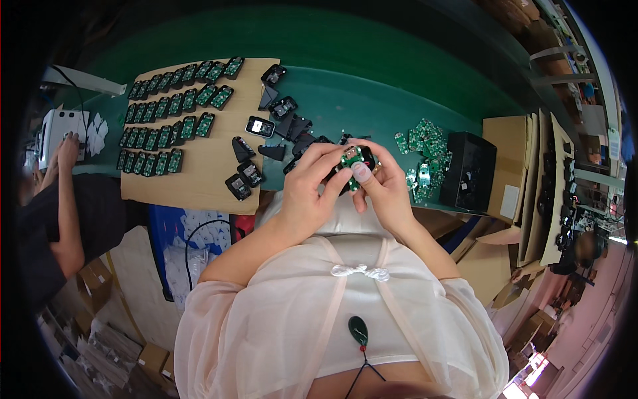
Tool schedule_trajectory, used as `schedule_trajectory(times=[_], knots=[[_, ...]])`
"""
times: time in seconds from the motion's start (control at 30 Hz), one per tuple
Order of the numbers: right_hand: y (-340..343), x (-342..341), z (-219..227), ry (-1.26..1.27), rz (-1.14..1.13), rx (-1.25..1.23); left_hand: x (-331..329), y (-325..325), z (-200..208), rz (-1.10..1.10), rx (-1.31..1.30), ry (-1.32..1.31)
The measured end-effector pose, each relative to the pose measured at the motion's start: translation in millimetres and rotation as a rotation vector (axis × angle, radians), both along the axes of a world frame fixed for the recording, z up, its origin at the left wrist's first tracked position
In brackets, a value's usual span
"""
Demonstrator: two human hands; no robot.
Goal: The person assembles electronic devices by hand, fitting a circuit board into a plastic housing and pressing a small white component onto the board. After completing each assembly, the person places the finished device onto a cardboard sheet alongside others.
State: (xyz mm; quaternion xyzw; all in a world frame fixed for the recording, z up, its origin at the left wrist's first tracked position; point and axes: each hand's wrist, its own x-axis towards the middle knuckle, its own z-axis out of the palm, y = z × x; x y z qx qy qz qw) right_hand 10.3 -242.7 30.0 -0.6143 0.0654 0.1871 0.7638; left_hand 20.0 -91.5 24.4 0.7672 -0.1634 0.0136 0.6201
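Observation:
In front of my chest, my left hand (311,183) and my right hand (389,193) are both closed around one small assembly. Its upper face shows a green circuit board (351,158), and parts of a black plastic housing appear beside it between my fingers. Both thumbs press on the board; the fingers hide most of the housing. Just left of my left hand lies a loose heap of black plastic housings (290,126). To the right of my right hand is a pile of loose green circuit boards (427,143).
A cardboard sheet (219,143) carries several rows of black housings with green boards (176,104). A black bin (470,166) and cardboard boxes (503,153) stand at the right. Below the table's left part is a blue crate (159,243). A co-worker's arm (66,206) is at far left.

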Motion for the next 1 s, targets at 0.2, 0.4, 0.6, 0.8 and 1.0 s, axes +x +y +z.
schedule_trajectory(times=[0.2,0.4,0.6,0.8,1.0], knots=[[-14,-4,4,0.016,-0.072,-0.034,-5,5,1,-0.128,-0.057,0.307],[-14,-19,1,-0.107,-0.121,0.010,-4,5,-25,-0.143,-0.305,0.411],[-16,-17,6,-0.694,0.117,-0.862,2,1,-19,-0.138,-0.502,0.932],[-13,-10,13,-0.987,0.197,-0.868,-4,-2,-11,-0.062,-0.536,0.925],[-11,-1,1,-1.204,0.020,-0.868,-5,-2,-17,-0.050,-0.467,0.604]])
